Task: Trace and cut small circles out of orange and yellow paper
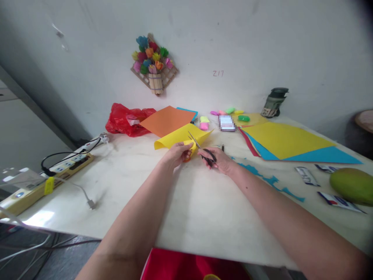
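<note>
My left hand [177, 154] pinches the near edge of a yellow paper sheet [183, 134], whose left side curls up off the table. Black-handled scissors [209, 156] are in my right hand [219, 159], with fingers through the loops. Their parted blades point up and left, right beside the paper at my left fingertips; whether they touch it I cannot make out. A bit of orange shows under the left fingers, too small to name. Blue paper scraps [262, 175] lie to the right of my right hand.
Orange paper [170, 119] and a red plastic bag [125, 120] lie behind, left. Yellow and blue sheets [291, 140], a phone [227, 122], clay packets [204, 125] and a bottle [274, 103] are farther back. A green fruit [352, 186] sits right; a power strip [67, 167] runs along the left edge.
</note>
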`<act>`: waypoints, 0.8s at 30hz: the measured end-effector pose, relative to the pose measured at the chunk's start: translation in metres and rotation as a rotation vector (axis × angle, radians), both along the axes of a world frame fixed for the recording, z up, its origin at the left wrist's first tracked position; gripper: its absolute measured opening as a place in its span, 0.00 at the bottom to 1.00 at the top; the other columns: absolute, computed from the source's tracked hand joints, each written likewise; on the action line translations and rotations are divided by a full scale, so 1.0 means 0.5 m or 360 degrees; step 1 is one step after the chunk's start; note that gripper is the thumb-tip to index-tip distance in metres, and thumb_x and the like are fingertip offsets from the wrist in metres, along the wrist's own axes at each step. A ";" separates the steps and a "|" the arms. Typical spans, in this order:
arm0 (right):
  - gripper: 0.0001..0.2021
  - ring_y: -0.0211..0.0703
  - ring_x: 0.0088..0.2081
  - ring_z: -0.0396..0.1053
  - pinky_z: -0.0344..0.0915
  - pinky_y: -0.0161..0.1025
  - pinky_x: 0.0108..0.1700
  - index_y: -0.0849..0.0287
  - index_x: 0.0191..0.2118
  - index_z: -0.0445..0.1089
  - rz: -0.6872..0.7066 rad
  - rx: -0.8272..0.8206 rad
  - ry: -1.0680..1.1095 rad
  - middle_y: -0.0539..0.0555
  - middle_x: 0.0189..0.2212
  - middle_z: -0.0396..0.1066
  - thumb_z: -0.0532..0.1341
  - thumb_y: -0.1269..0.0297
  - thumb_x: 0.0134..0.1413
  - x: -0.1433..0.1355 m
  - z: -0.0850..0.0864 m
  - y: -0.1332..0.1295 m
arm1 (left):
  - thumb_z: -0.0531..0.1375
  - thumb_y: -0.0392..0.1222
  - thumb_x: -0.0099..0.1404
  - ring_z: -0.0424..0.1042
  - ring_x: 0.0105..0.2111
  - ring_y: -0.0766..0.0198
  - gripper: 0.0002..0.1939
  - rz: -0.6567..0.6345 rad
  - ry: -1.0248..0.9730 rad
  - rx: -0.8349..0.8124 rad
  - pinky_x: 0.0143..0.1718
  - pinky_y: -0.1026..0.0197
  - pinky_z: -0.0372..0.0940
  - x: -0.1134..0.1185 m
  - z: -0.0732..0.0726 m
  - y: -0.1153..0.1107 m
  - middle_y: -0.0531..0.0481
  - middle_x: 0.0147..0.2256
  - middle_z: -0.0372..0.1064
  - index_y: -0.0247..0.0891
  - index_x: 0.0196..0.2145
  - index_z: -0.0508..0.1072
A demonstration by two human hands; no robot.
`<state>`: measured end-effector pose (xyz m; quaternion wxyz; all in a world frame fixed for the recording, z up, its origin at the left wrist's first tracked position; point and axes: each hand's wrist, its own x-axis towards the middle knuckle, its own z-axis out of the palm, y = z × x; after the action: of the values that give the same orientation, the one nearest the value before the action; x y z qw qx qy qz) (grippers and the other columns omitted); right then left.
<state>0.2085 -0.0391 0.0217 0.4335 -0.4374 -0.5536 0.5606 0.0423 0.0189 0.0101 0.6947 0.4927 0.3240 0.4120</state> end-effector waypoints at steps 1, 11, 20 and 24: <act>0.20 0.29 0.13 0.56 0.46 0.28 0.12 0.60 0.23 0.59 -0.0001 -0.0002 -0.0004 0.45 0.13 0.60 0.64 0.49 0.36 0.000 0.000 0.001 | 0.62 0.38 0.54 0.58 0.15 0.75 0.09 0.0006 0.0000 -0.0003 0.15 0.72 0.52 0.000 0.000 0.000 0.54 0.17 0.60 0.31 0.24 0.65; 0.20 0.30 0.13 0.56 0.47 0.29 0.12 0.60 0.22 0.59 -0.0018 -0.0019 -0.0027 0.45 0.13 0.60 0.64 0.48 0.34 -0.004 0.006 -0.004 | 0.61 0.38 0.55 0.58 0.14 0.75 0.09 0.0024 0.0013 -0.0005 0.14 0.72 0.52 0.003 0.002 -0.002 0.53 0.17 0.60 0.31 0.24 0.65; 0.20 0.31 0.14 0.58 0.49 0.30 0.14 0.60 0.24 0.60 0.0020 -0.0003 -0.0047 0.47 0.14 0.62 0.63 0.48 0.36 -0.002 0.004 -0.004 | 0.60 0.36 0.56 0.60 0.14 0.75 0.07 0.0048 -0.0023 -0.0035 0.15 0.73 0.55 0.006 0.007 -0.005 0.52 0.17 0.62 0.30 0.25 0.67; 0.20 0.30 0.14 0.57 0.49 0.29 0.13 0.60 0.24 0.60 0.0016 0.0000 -0.0064 0.47 0.14 0.62 0.63 0.48 0.37 -0.004 0.006 -0.005 | 0.58 0.33 0.57 0.64 0.17 0.74 0.04 0.0061 -0.0074 -0.0084 0.18 0.73 0.59 0.007 0.009 -0.008 0.51 0.19 0.65 0.29 0.27 0.68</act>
<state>0.2066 -0.0418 0.0247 0.4194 -0.4457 -0.5644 0.5540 0.0460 0.0151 0.0148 0.7067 0.4582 0.3280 0.4279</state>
